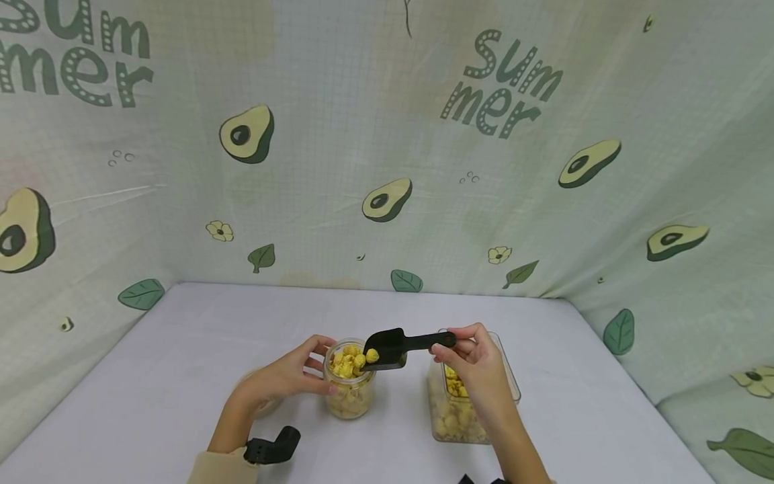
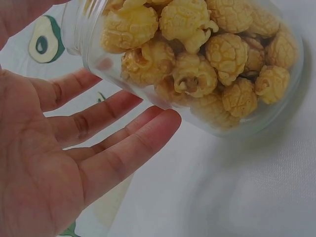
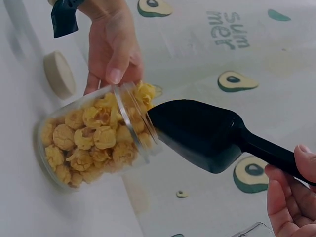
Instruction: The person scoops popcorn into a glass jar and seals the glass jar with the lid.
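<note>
A clear round jar (image 1: 349, 396) filled with yellow popcorn (image 3: 91, 133) stands in front of my left hand (image 1: 296, 370). That hand holds the jar at its side near the rim, thumb (image 3: 117, 69) on the near side and fingers (image 2: 133, 143) around the far side. My right hand (image 1: 478, 356) pinches the handle end of a black scoop (image 1: 387, 349). The scoop's tip is over the jar's mouth, with popcorn pieces at its front edge. Beneath my right hand is a clear rectangular container (image 1: 462, 427) with more popcorn, partly hidden by hand and wrist.
A pale round lid (image 3: 59, 74) lies on the white table (image 1: 199, 363), mostly hidden behind my left hand in the head view. An avocado-print cloth (image 1: 314, 148) hangs at the back and along both sides of the table.
</note>
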Demonstrator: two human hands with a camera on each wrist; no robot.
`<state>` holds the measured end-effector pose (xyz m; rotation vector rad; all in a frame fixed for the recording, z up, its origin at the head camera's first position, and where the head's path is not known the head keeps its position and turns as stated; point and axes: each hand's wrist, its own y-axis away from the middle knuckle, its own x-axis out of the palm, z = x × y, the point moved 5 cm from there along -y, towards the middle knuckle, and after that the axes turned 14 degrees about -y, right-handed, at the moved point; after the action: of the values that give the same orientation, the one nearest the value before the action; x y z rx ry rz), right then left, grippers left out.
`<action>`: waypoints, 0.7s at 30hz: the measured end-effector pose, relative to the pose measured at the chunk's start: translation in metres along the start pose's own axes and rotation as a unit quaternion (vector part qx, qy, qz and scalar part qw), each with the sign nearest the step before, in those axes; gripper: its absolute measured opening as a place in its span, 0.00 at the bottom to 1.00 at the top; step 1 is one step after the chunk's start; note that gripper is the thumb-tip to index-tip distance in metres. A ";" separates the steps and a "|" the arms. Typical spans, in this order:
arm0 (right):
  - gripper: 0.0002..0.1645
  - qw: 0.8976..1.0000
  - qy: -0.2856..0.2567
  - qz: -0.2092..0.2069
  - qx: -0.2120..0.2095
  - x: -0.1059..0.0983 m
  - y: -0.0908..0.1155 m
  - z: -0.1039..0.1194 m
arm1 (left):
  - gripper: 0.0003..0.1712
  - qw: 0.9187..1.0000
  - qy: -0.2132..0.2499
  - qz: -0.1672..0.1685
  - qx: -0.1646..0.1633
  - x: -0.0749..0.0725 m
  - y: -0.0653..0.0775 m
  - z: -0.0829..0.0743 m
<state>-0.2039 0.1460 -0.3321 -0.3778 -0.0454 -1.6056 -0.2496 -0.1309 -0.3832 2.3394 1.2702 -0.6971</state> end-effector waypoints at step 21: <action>0.21 0.998 0.011 -0.012 -0.057 0.002 0.007 0.015 | 0.41 1.000 0.002 -0.001 -0.003 0.000 0.000 0.000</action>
<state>-0.1935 0.1477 -0.3188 -0.4491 0.0599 -1.6408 -0.2499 -0.1307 -0.3831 2.3373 1.2743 -0.6887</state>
